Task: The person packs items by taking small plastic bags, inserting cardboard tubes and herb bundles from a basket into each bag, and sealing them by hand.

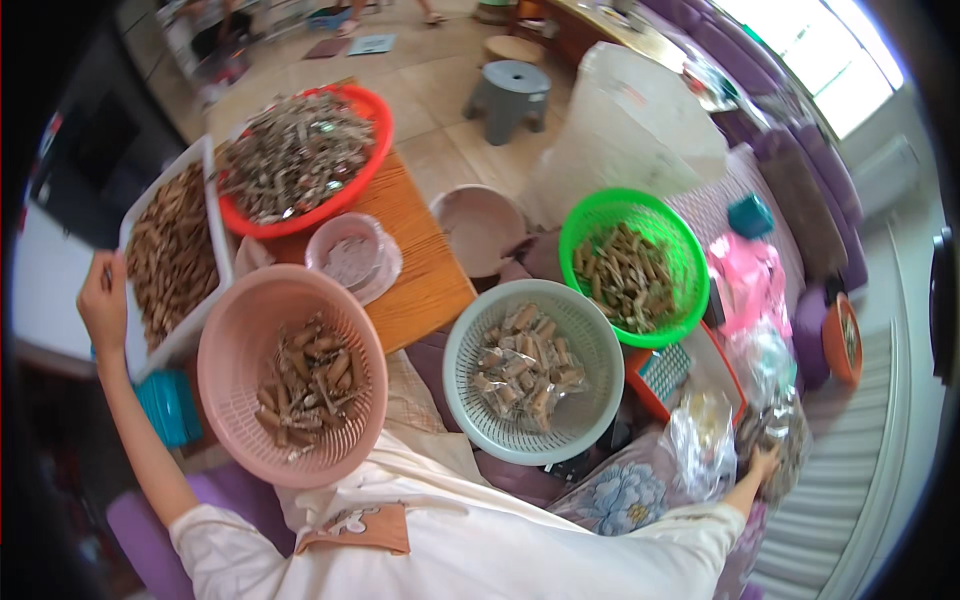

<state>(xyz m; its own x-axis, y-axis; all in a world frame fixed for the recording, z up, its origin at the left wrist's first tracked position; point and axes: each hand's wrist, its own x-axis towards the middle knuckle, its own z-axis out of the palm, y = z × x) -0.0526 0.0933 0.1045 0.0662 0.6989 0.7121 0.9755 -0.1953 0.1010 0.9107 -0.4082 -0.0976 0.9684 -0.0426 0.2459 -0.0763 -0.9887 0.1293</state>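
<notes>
My left hand (103, 305) is raised at the far left, beside the white tray (212, 190) of brown elongated pieces. Its fingers are closed, with a small dark thing at their tips that I cannot make out. Far to the right, my right hand (764, 466) grips a clear plastic bag (785, 432) with grey-brown contents; its fingertips are partly hidden. A pink basket (225, 350) in front of me holds loose brown pieces. To its right, a grey-green basket (463, 415) contains brown pieces in clear wrapping.
A red basin (383, 120) heaped with small grey-brown pieces and a small pink bowl (318, 240) sit on the wooden table (430, 270). A bright green basket (690, 225) stands right, near an orange-red box (715, 350). Beyond are an empty basin (480, 230) and a grey stool (508, 100).
</notes>
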